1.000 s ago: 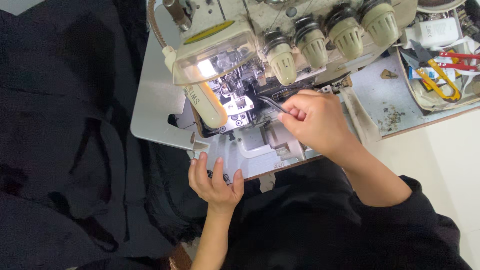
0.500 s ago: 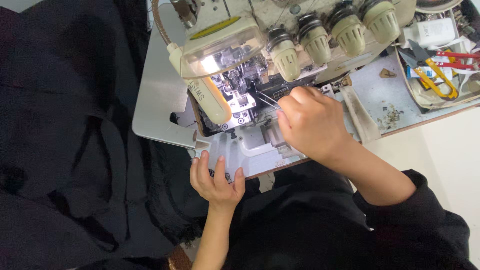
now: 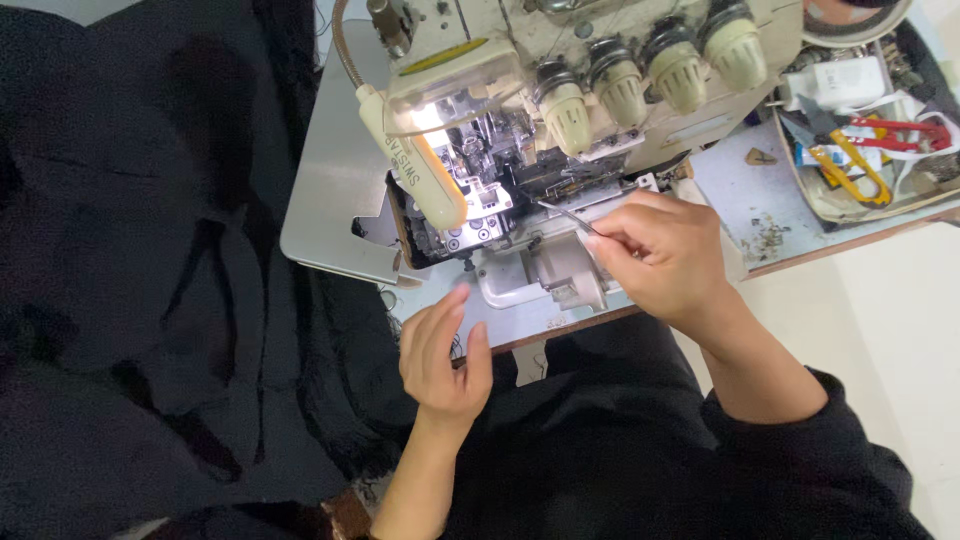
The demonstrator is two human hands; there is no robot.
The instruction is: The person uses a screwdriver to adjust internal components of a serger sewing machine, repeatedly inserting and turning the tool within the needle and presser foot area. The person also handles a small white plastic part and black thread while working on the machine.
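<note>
Now that my left hand (image 3: 441,358) has lifted off the front cover, it hangs just in front of the overlock machine (image 3: 560,150) with the fingers loosely spread and nothing in it; half a second ago those fingers were still resting on the open grey cover. My right hand (image 3: 665,255) has drawn back a little toward me as well, and it pinches a pair of thin metal tweezers (image 3: 568,216) between thumb and forefinger, their tips pointing left into the lit looper area (image 3: 478,185) beneath the cream guard, close to the mechanism but, as far as I can tell, not gripping any thread that shows. With the cover no longer held, I judge the poking inside the machine is pausing or nearly done, though I cannot see whether a thread is through. Black fabric (image 3: 150,280) lies heaped to my left and over my lap, and the tray (image 3: 800,195) at the far right holds yellow-handled snips (image 3: 850,165) and red-handled scissors (image 3: 900,130), well apart from both hands
</note>
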